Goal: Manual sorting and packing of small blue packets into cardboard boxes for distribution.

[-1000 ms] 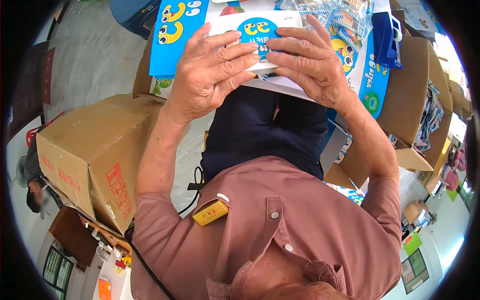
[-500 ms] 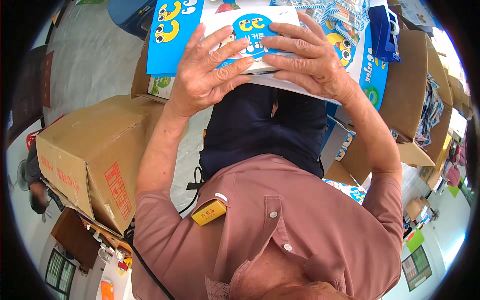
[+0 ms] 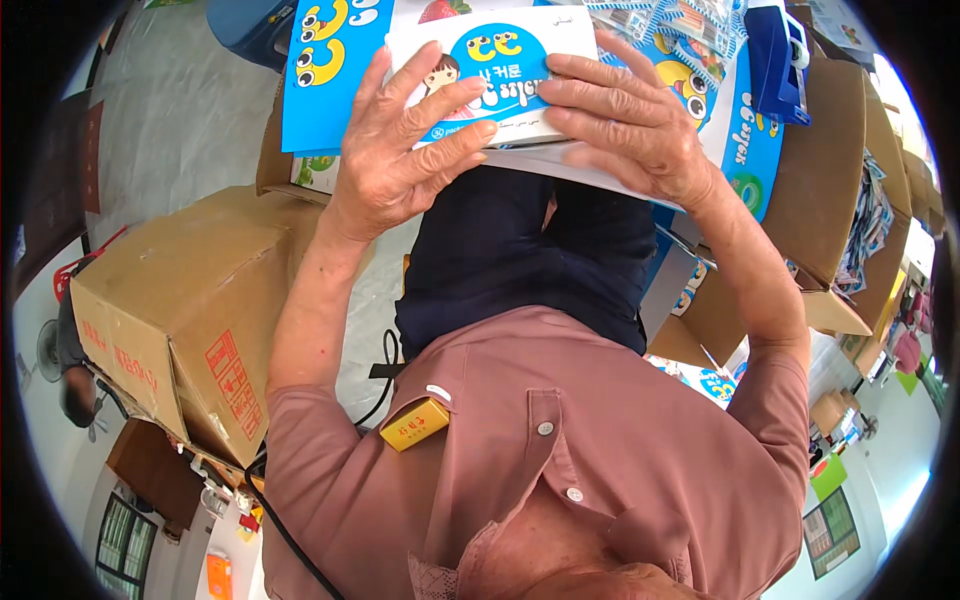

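Observation:
A flat white box with a blue round patch and cartoon print lies over a larger blue and white printed sheet or carton. My left hand grips the box at its left side, fingers lying on its printed face and the thumb near its lower edge. At the right side, my right hand holds it too, with fingertips on the face and the lower fingers slightly blurred. The underside of the box is hidden.
Clear striped packets lie beyond my right hand, beside a blue tape dispenser. An open carton with many sachets stands at the right. A big brown carton is at the left, below a blue tub.
My hands have moved a little apart, the left one leftward and the right one slightly rightward. More of the box's printed face shows between them.

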### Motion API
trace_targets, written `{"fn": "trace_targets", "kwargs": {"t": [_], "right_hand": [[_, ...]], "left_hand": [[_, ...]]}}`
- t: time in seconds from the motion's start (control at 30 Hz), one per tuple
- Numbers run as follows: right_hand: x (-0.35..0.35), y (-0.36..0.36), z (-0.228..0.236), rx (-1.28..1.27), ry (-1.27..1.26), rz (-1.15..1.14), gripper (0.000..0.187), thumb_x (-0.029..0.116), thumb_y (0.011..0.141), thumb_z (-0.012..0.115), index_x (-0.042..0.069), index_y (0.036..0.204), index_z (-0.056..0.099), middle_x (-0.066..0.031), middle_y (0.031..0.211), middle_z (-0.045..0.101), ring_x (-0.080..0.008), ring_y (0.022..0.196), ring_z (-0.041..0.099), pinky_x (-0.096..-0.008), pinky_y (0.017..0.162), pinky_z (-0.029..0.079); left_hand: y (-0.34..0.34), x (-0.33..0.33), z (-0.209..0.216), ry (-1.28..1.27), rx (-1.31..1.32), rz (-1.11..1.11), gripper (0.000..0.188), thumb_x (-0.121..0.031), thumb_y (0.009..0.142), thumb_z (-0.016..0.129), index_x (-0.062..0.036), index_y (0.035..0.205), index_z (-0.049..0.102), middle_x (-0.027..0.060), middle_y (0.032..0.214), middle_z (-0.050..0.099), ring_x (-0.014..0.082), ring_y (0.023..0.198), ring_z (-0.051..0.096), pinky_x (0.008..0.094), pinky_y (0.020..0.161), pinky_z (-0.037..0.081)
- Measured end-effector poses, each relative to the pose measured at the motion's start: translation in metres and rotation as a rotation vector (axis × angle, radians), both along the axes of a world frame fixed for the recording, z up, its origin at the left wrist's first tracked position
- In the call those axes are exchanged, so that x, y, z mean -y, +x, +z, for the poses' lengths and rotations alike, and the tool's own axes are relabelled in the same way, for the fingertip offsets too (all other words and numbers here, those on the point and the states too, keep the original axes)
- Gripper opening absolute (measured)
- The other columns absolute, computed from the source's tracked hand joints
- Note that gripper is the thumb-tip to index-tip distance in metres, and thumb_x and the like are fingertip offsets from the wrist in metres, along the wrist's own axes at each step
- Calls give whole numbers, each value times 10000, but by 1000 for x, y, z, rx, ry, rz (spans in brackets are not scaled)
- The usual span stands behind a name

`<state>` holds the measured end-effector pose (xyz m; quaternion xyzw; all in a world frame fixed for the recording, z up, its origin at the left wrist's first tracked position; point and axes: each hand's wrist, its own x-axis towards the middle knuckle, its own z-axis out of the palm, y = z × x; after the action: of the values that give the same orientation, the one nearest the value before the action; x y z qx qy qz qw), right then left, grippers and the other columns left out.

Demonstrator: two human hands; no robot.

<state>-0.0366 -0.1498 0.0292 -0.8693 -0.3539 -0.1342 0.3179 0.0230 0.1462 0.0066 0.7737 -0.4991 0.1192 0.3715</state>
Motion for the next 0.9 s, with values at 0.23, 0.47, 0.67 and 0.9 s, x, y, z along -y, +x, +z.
{"fn": "trace_targets", "kwargs": {"t": [0.23,0.47,0.67,0.9], "right_hand": [[-7,-12,-25,231,-87,-88,272,153,863,800,155,1134,770,-23,1302,716,-247,1331,608,-559,1202,352],[-32,-20,-21,218,81,-258,279,74,799,810,137,1066,758,-50,1203,725,-271,1208,660,-533,1150,392],[-15,-47,3,125,293,-471,242,62,838,781,83,1075,739,-118,1173,703,-282,1088,698,-409,938,556],[129,-83,56,-303,457,-1347,445,336,979,730,-9,1248,654,-26,734,614,-99,588,590,-248,509,472]], "left_hand": [[-8,7,-14,-58,117,53,364,-277,806,862,-274,1161,782,-15,1353,702,342,1427,503,541,1252,256],[-1,27,9,52,173,10,258,-229,831,849,-234,1085,804,-11,1273,737,317,1328,585,485,1140,367],[-12,24,9,5,89,66,234,-108,813,849,-124,1044,815,38,1212,761,309,1251,615,465,1107,361],[-13,37,2,-85,43,79,252,-94,813,845,-142,1060,825,27,1223,760,301,1257,611,462,1102,361]]}}
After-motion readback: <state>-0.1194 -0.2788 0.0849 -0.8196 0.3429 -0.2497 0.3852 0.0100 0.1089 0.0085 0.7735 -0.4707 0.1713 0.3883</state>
